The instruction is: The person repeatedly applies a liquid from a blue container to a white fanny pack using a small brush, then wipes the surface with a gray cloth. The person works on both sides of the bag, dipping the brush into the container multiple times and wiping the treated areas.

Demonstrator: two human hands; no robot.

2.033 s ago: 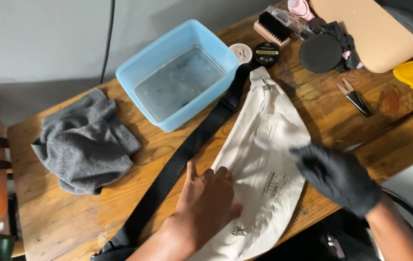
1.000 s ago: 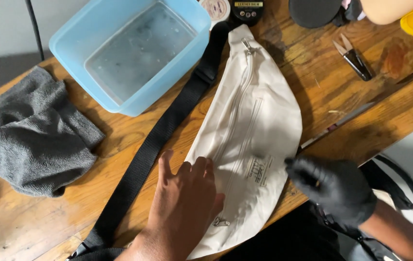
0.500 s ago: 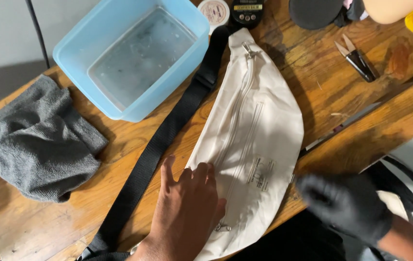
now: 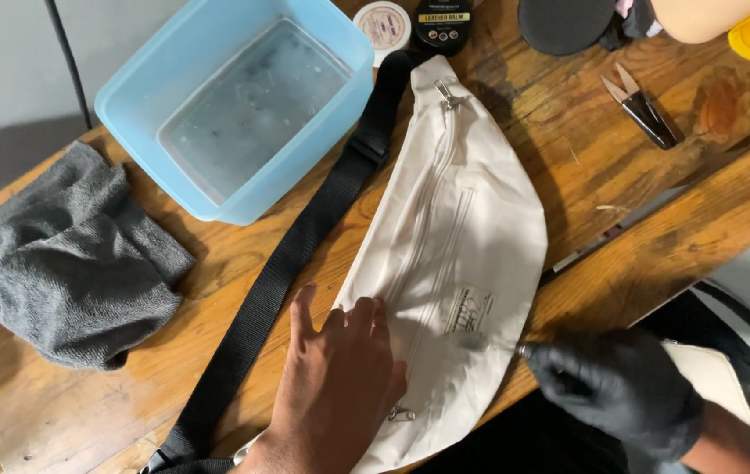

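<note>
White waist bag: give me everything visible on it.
The waist bag is off-white, crescent-shaped, of canvas-like fabric, and lies flat and diagonal on the wooden table. A white zipper runs lengthwise, closed, with a metal pull near the top end; a second pull shows near the bottom. A small printed patch sits on its lower half. A black webbing strap leaves its top end. The bare left hand presses its lower part; the black-gloved right hand touches its edge.

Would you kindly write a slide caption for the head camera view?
Bare left hand flat on a white waist bag; black-gloved right hand at its edge, on a wooden table.
</note>
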